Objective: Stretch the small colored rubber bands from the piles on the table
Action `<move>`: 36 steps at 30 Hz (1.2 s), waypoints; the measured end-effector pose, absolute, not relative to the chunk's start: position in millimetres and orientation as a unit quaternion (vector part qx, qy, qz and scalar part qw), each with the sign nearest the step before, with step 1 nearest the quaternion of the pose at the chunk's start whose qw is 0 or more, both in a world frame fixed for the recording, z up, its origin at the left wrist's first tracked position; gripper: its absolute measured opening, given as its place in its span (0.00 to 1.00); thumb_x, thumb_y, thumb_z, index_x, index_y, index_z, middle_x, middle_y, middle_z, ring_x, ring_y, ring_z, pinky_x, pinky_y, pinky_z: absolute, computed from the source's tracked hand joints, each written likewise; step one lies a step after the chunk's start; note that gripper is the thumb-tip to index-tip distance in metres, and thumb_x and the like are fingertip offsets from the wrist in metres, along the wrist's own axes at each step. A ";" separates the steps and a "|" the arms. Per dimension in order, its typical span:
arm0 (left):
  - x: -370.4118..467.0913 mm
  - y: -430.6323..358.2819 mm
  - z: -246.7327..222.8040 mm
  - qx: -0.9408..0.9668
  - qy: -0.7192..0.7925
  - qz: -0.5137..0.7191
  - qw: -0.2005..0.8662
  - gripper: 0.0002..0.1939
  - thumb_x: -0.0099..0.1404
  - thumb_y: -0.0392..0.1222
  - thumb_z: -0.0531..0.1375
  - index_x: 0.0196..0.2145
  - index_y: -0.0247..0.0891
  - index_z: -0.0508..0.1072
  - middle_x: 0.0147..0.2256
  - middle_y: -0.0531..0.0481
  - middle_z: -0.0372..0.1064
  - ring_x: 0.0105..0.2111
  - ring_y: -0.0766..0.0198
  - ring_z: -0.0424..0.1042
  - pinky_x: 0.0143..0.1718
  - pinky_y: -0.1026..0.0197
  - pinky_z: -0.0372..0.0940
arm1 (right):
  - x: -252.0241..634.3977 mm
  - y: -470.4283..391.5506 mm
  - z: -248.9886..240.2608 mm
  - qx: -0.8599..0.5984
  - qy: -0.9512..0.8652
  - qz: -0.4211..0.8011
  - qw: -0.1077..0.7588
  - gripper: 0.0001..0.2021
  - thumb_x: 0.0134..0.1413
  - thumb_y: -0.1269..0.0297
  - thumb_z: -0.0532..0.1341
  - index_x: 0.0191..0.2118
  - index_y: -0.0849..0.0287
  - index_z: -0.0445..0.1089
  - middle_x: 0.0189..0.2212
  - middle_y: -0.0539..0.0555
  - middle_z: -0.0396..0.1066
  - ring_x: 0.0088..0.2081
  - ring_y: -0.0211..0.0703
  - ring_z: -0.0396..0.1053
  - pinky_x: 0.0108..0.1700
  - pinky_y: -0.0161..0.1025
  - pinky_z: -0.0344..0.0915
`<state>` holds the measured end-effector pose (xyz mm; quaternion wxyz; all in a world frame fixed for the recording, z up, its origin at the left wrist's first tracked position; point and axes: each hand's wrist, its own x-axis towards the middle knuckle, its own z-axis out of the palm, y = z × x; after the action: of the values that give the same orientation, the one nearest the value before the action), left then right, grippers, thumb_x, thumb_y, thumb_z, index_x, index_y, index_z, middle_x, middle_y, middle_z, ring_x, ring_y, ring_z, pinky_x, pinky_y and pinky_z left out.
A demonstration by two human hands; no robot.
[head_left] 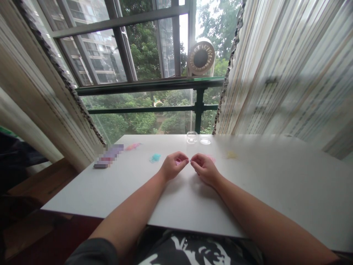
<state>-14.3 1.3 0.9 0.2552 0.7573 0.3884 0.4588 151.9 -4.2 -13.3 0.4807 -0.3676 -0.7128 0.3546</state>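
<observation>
My left hand (174, 165) is closed above the white table (132, 195), thumb and fingertips pinched together. Inside its curled fingers shows a bit of a small pink stringy bundle (178, 161). My right hand (204, 167) faces it, also pinched, with only a narrow gap between the two sets of fingertips. Whatever the right fingertips hold is too small to make out. Behind the right hand lies a pink pile (211, 158), partly hidden by it. Left of my left hand is a turquoise pile (155, 158) of fine strands or loops.
A clear round container (192, 137) stands at the table's back edge, beside a clear flat lid (205, 141). A yellow pile (231, 155) lies to the right. At the left are a pink-orange bundle (133, 146) and a blurred purple box (110, 156). A white fan (201, 57) stands by the window.
</observation>
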 end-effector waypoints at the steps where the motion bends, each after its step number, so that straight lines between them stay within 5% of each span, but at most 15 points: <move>1: -14.1 1.1 0.8 0.757 0.388 0.458 0.256 0.09 0.56 0.44 0.58 0.31 0.36 0.71 0.29 0.48 0.71 0.30 0.65 0.69 0.34 0.63 0.65 | 151.9 -4.2 -13.1 -0.369 -0.713 0.353 0.480 0.06 0.49 0.63 0.55 0.29 0.60 0.62 0.15 0.45 0.56 0.18 0.31 0.54 0.19 0.31 0.50; 36: -13.6 4.6 -7.5 0.778 0.379 0.423 0.268 0.08 0.56 0.42 0.57 0.31 0.35 0.72 0.29 0.49 0.71 0.29 0.66 0.69 0.33 0.65 0.63 | 153.9 -3.2 -10.9 -0.389 -0.739 0.293 0.465 0.05 0.47 0.67 0.55 0.25 0.61 0.64 0.17 0.47 0.59 0.21 0.34 0.56 0.23 0.32 0.53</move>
<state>-13.6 4.6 -7.5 0.2678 0.7781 0.3791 0.4232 153.9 -3.2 -10.9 0.4649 -0.3893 -0.7393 0.2928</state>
